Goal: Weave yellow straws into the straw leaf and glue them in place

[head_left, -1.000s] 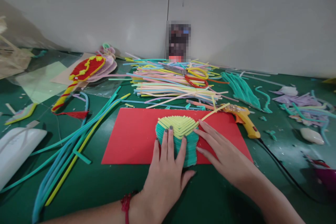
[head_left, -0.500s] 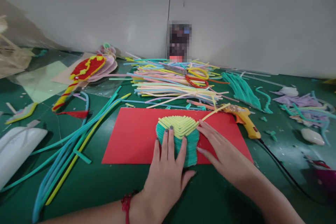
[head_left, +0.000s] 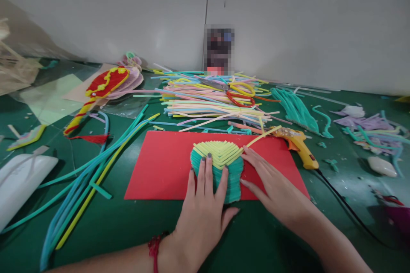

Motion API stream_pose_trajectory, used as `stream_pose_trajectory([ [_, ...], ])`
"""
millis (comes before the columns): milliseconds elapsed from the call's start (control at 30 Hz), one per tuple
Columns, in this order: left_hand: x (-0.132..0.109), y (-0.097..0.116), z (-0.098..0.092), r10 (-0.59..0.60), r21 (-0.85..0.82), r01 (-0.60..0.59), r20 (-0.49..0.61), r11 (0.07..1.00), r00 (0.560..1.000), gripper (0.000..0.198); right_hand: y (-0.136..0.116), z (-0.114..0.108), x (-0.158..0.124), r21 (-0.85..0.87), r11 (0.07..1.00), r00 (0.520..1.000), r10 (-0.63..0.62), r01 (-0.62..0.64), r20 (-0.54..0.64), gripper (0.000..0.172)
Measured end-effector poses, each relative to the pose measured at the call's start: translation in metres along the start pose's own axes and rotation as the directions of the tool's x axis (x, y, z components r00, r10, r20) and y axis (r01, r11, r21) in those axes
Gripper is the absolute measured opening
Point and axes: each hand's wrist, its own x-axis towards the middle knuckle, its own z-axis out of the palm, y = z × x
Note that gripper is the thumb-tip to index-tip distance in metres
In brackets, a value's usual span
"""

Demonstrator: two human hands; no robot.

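Leftmost, a white rounded plastic object point(head_left: 19, 179) lies on the dark green table point(head_left: 128, 230), and beside it a sheaf of long teal, blue and yellow foam strips point(head_left: 89, 175) runs from near me away toward the wall. Next comes a flat red rectangular foam sheet point(head_left: 153, 166), and on its near middle sits a small leaf-shaped panel of glued teal and pale yellow foam strips point(head_left: 221, 155), its long axis running from me toward the wall. My left hand point(head_left: 201, 204) lies flat on it, fingers spread and gripping nothing, coming from the near side so the panel sits straight ahead of the palm. My right hand point(head_left: 275, 190) lies just to the right, also flat and empty, fingers slanting in to the panel's right edge. From there a loose pale yellow strip end point(head_left: 264, 135) slants up and right toward a yellow hot glue gun point(head_left: 299, 145); the right hand is nearer to both. My left palm hides the panel's lower part, and I cannot tell whether my right fingertips press the strip or lie beside it.
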Motion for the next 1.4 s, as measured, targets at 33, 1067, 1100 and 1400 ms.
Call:
stream_pose_trajectory([
  [33, 0.0004, 0.0001, -0.0002, 0.002, 0.0, -0.002, -0.004, 1.0, 1.0, 0.067, 0.0002, 0.0004, -0.0001, -0.003, 1.0, 1.0, -0.004, 0.004, -0.005, 0.055],
  [1067, -0.0004, 0.0, 0.0017, 0.002, 0.012, -0.002, 0.029, 1.0, 1.0, 0.067, -0.0033, 0.0008, -0.0018, -0.096, 0.99, 0.994, -0.103, 0.1, -0.022, 0.045],
  [1100, -0.0001, 0.0001, 0.0014, 0.003, 0.011, -0.004, 0.026, 1.0, 1.0, 0.066, -0.0037, 0.0004, -0.0018, -0.1, 0.99, 0.994, -0.107, 0.104, -0.022, 0.045],
  [1400, -0.0011, -0.0005, 0.0004, 0.008, 0.009, -0.009, 0.03, 1.0, 1.0, 0.067, -0.0035, -0.0023, -0.0004, -0.157, 0.976, 0.987, -0.157, 0.148, -0.045, 0.044],
])
